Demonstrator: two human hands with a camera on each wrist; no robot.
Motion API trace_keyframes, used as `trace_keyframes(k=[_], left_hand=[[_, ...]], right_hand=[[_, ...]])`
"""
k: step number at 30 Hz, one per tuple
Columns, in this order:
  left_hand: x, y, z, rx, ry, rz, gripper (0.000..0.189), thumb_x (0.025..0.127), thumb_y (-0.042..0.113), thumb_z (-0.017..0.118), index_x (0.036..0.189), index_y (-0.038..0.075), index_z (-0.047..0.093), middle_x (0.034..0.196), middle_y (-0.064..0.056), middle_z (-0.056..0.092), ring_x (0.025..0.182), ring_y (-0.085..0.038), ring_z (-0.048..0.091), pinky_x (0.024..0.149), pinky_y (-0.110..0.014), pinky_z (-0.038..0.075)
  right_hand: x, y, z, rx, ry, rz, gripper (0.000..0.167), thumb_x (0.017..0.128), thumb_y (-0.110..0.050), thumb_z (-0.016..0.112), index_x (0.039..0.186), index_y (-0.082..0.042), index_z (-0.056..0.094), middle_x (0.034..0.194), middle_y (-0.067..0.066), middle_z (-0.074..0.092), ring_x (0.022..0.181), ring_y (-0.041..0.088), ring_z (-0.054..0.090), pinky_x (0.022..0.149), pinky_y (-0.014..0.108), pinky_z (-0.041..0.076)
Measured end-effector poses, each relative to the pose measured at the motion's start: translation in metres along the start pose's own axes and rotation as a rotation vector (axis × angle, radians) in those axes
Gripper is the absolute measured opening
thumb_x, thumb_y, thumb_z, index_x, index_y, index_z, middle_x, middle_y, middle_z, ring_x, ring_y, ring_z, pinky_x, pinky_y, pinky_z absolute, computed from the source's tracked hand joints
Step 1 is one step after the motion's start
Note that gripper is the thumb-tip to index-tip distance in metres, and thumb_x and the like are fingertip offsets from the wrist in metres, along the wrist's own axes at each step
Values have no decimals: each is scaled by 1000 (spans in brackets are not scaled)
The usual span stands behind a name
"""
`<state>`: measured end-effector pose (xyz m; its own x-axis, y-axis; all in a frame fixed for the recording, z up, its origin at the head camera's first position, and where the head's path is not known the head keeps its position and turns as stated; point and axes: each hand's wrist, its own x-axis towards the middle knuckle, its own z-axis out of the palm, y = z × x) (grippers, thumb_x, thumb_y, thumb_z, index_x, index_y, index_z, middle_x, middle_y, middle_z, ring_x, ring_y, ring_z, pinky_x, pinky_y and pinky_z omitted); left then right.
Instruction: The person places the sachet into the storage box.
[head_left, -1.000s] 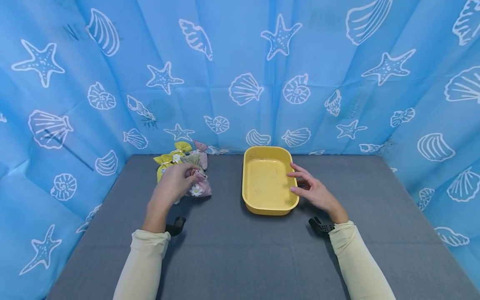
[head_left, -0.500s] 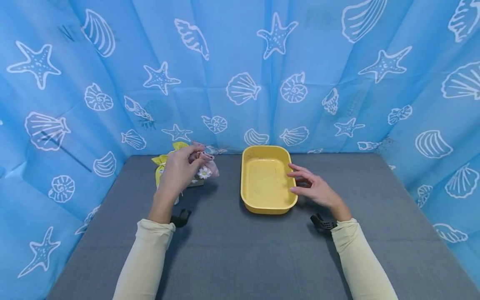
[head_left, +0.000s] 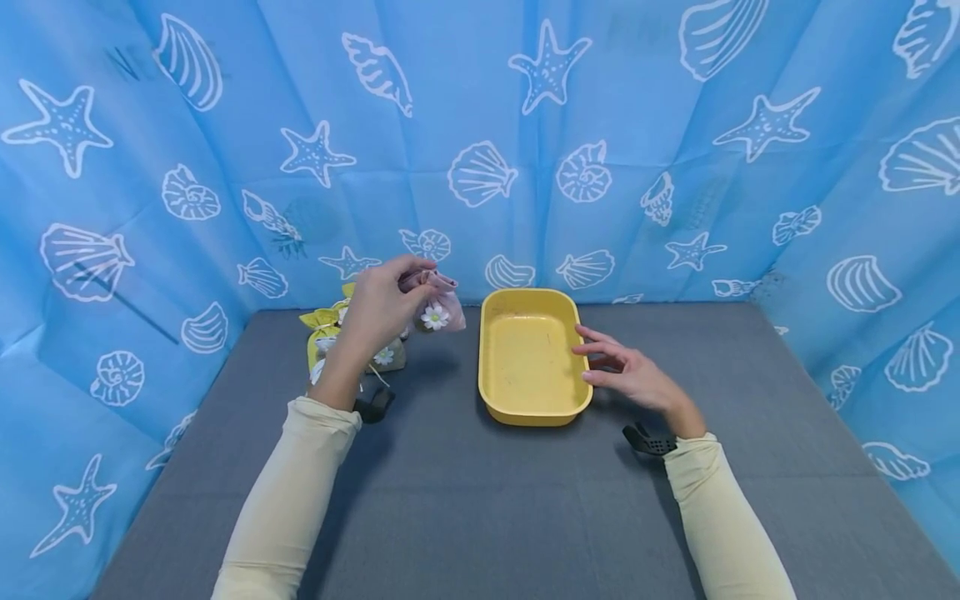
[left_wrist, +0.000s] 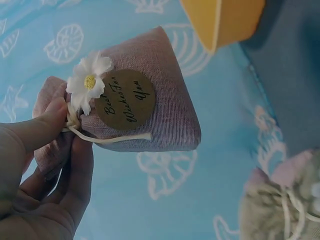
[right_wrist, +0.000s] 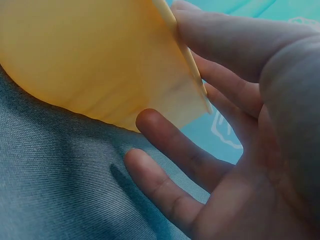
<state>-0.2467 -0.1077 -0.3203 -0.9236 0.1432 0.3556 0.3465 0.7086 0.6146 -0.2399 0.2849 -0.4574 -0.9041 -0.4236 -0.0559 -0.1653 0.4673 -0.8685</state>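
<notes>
My left hand pinches the gathered neck of a mauve drawstring sachet and holds it up off the table. A white daisy and a round brown "Best Wishes For You" label show on the sachet in the left wrist view. Below and behind that hand are more sachets: a yellow one and an olive-grey one, partly hidden by the hand and wrist. My right hand touches the right rim of a yellow rectangular basin with loosely extended fingers. Nothing lies in the basin.
A grey cloth covers the table. Behind and at both sides hangs a blue curtain with white shells and starfish. Each wrist wears a black band, such as the right one.
My left hand has lifted the mauve sachet off the pile and carried it up and rightward toward the basin. The right hand has stayed at the basin's rim.
</notes>
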Motion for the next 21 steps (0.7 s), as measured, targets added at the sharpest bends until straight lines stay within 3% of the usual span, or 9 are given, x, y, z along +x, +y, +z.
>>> trace_keyframes(k=[6, 11, 14, 21], left_hand=[[17, 24, 10, 10, -63, 51, 26, 97, 21, 70, 123, 19, 72, 107, -2, 76, 94, -16, 70, 81, -37, 57], [29, 41, 21, 83, -82, 108, 21, 99, 21, 68, 119, 19, 72, 105, -2, 75, 94, -19, 67, 83, -39, 55], [37, 46, 28, 76, -83, 107, 18, 100, 21, 66, 117, 18, 71, 106, -2, 74, 97, -20, 67, 86, -40, 55], [53, 49, 49, 17, -87, 58, 16, 99, 23, 68, 114, 17, 72, 110, -1, 75, 100, -17, 68, 88, -36, 57]], right_hand=[[-2, 0, 1, 11, -2, -4, 72, 98, -29, 69, 161, -24, 33, 156, 9, 49, 136, 35, 55, 96, 17, 50], [-3, 1, 1, 37, -8, -22, 64, 98, -27, 69, 156, -16, 42, 166, 2, 35, 137, 36, 53, 94, 12, 50], [-3, 1, 2, 50, -12, -30, 58, 98, -28, 69, 151, -14, 49, 171, -4, 25, 139, 37, 51, 94, 12, 50], [-3, 0, 2, 52, -8, -21, 54, 98, -30, 69, 147, -13, 54, 171, -9, 23, 141, 36, 49, 95, 13, 50]])
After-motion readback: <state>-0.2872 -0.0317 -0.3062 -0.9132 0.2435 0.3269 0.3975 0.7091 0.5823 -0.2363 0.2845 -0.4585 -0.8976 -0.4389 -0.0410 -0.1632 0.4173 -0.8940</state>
